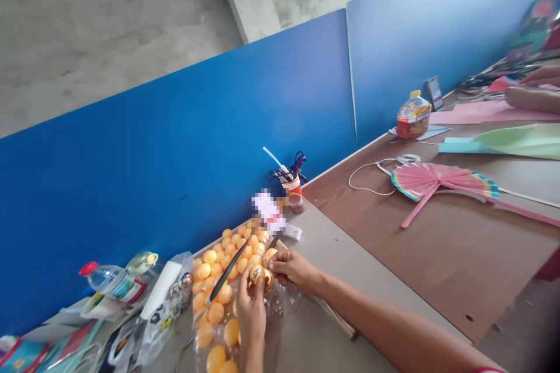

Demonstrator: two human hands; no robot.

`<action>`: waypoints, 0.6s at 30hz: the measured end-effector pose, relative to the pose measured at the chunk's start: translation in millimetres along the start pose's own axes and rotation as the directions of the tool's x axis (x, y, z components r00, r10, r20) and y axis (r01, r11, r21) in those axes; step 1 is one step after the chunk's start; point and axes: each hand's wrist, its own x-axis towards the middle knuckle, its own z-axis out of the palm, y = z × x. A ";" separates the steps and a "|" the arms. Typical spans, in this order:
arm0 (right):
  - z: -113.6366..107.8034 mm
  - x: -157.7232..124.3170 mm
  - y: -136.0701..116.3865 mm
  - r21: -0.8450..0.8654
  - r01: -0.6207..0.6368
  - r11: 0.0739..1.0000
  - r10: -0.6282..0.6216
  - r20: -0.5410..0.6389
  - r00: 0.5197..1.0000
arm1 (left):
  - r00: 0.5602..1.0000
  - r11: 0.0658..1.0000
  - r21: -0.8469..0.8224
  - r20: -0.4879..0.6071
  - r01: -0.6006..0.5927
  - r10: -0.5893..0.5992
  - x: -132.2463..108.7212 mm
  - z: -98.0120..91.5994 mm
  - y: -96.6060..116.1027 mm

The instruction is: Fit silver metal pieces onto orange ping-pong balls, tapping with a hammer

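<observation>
My left hand (252, 309) has its fingers wrapped round an orange ball (256, 273) with a shiny metallic patch on it. Close beside it, my right hand (295, 269) is closed in a pinch; what its fingertips hold, if anything, is too small to make out. Many orange balls like table tennis balls (215, 313) lie in clear plastic under and left of my hands. Across them rests a long, thin dark tool (228, 271). Below my right hand is a clear plastic bag (280, 305) with small dark shiny pieces, partly hidden.
Bottles (118, 284) and clear bags crowd the left. A red-and-white cup (292, 186) with tools stands by the blue partition (184, 175). On the brown table (371, 233) lie a pink paper fan (433, 178) and coloured paper; a juice bottle (413, 116) and another person's arm (531, 98) are beyond.
</observation>
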 end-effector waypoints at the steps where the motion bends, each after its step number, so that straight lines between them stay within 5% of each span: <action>1: 0.6 -0.6 0.1 0.033 -0.016 0.999 0.015 0.023 1.000 | 1.000 1.000 0.002 0.004 -0.002 0.002 0.0 0.0 -0.1; 9: 0.7 0.0 0.3 0.094 -0.066 0.993 0.067 -0.007 0.998 | 1.000 0.999 -0.031 0.019 -0.019 0.019 -0.7 0.6 -3.0; 13: -2.1 1.1 3.3 -0.225 -0.117 0.967 0.108 -0.055 0.993 | 1.000 1.000 -0.031 0.011 -0.002 0.003 0.5 0.1 -2.7; 18: -2.8 -7.7 10.2 -0.801 0.102 0.590 -0.081 0.067 0.994 | 1.000 0.996 -0.082 -0.006 0.019 -0.020 0.5 0.1 4.1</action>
